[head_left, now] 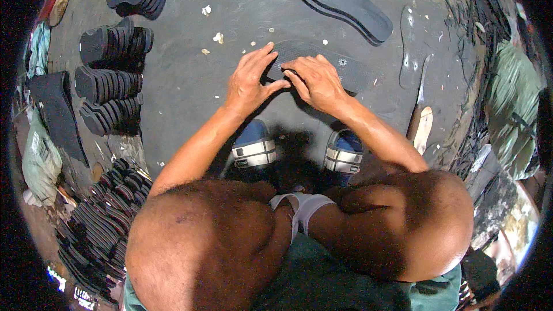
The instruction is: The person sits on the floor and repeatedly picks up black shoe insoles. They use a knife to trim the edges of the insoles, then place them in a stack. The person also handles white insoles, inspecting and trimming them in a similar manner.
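Observation:
A dark, textured shoe sole (360, 72) lies flat in front of me, partly under my hands. My left hand (249, 79) is at its left end, fingers stretched and apart, the thumb reaching toward my other hand. Over the near edge of the sole, my right hand (318, 83) has its fingers curled and its thumb close to the index finger, gripping that edge. The palms hide much of the sole's left part. To the right lies a knife (422, 87) with a pale wooden handle.
A pair of stacked black soles (345, 6) lies beyond my hands. A sole-shaped template (409, 46) is near the knife. Black sole stacks (109, 84) line the left, with more layered soles (103, 213) below. A green plastic sack (512, 109) sits at right. Light scraps (218, 38) dot the dark sheet.

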The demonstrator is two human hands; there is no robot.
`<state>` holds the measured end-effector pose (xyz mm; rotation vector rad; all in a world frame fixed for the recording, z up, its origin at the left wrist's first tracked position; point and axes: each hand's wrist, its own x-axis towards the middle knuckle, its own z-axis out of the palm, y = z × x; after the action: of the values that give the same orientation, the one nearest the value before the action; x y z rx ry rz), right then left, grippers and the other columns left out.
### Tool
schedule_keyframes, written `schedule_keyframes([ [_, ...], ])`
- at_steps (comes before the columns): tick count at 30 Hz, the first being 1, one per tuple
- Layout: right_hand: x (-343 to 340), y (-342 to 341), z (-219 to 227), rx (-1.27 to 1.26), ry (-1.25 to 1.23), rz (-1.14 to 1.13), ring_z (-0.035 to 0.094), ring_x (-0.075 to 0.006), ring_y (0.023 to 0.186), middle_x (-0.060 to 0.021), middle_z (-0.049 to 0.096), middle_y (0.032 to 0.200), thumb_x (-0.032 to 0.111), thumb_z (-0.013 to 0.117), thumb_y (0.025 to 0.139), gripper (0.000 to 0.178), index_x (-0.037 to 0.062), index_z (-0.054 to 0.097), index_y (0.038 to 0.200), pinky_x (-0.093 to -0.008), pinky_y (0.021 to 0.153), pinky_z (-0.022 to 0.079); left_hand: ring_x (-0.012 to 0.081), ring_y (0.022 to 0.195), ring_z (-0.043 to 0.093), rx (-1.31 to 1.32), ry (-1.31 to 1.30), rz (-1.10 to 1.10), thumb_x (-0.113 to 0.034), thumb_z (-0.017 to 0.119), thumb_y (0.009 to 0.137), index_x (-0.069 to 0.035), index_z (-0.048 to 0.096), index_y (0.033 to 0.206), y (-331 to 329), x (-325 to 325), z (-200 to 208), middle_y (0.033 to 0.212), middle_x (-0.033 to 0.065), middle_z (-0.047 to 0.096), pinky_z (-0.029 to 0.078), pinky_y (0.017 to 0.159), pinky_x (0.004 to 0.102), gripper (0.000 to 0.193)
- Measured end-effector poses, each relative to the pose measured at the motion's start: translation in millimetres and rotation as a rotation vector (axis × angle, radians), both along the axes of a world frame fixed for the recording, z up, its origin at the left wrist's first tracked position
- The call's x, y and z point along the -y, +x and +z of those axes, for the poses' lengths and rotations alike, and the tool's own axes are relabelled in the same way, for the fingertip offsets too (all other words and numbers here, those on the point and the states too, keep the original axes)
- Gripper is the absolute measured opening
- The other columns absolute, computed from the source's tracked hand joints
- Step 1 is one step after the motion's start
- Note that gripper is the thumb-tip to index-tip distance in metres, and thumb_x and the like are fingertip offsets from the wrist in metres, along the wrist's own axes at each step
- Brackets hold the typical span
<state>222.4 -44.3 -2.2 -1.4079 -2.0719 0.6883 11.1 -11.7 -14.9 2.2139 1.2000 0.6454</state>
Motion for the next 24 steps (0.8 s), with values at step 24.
schedule_keyframes([
  [24,13,88,23,0.317,-0.087,0.076,0.055,-0.0392,0.133,-0.0232,0.054,0.147,0.032,0.077,0.088,0.067,0.0063,0.052,0.146,-0.0498,0.114,0.043,0.0390,0.136,0.054,0.081,-0.047,0.020,-0.030,0.097,0.065,-0.005,0.067,0.131,0,1,-6,0.152,0.0159,0.055,0.048,0.110,0.0490,0.076],
])
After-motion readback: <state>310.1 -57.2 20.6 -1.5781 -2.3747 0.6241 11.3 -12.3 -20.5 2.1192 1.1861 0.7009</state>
